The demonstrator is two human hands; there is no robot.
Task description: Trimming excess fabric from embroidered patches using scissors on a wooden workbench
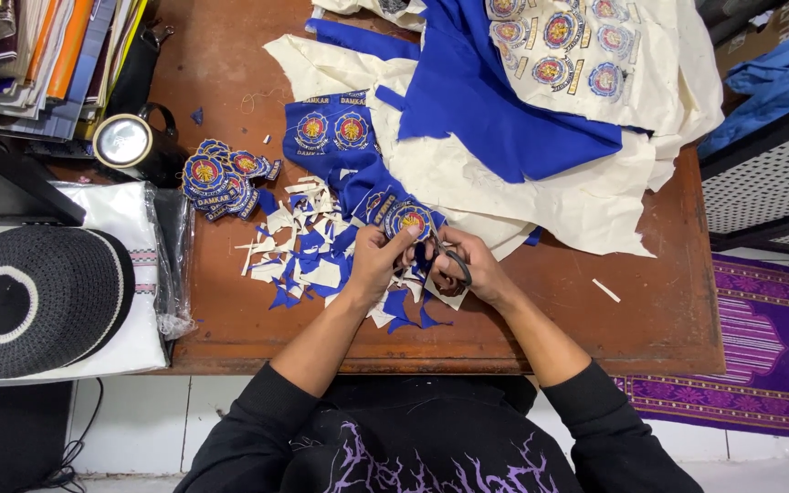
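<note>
A round embroidered badge on blue cloth is pinched between the thumb and fingers of the left hand, held just above the brown wooden table. The right hand is closed around the dark handles of a pair of scissors, its fingers curled through the loops; the blades are mostly hidden behind the hands, so their gap cannot be told. Under and left of the hands a heap of blue and cream offcuts is spread on the table. Further left, a pile of cut-out badges is stacked (several overlapping). A blue strip bearing 2 uncut badges lies above the heap, touching the large cream and blue fabric. A black-and-white knitted cap rests on a wrapped white package at the far left.
</note>
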